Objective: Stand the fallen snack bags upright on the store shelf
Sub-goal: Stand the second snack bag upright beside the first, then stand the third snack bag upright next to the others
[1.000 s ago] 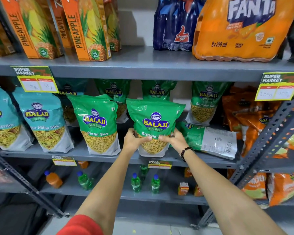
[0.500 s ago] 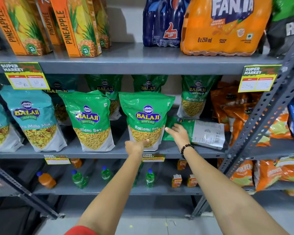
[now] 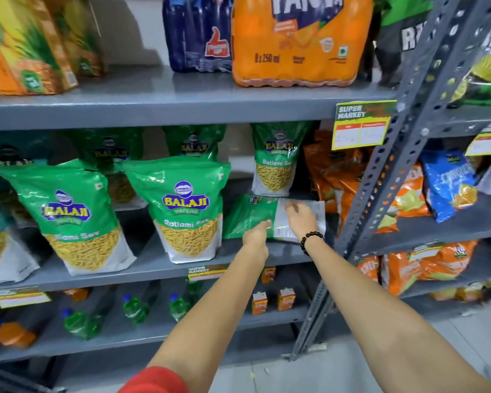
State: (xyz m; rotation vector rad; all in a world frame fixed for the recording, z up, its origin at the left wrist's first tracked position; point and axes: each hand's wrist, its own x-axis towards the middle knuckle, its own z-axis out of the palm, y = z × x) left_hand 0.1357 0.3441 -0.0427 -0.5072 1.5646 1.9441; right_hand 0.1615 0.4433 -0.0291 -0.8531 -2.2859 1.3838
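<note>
A green snack bag (image 3: 248, 217) was seen lying flat on its side on the grey middle shelf (image 3: 142, 270), its white back panel turned up and to the right. It lay just right of an upright green bag (image 3: 186, 211) and in front of another upright green bag (image 3: 277, 163) set further back. Both hands were stretched out to it. The left hand (image 3: 256, 236) was held at the lower edge of the fallen bag, fingers loosely curled and pointing toward the green part; whether the bag was actually gripped could not be told. The right hand (image 3: 300, 215), with a black bead bracelet (image 3: 311, 239) on the wrist, was laid over the white panel with the fingers bent downward, touching or nearly touching it; a firm grip could not be made out through the blur. A further upright green bag (image 3: 68, 214) was standing to the left. Orange bags (image 3: 338, 177) were leaning at the right end of the shelf. A yellow price tag (image 3: 362, 124) was hung from the shelf above, on which an orange drinks pack (image 3: 298, 43) was resting.
</note>
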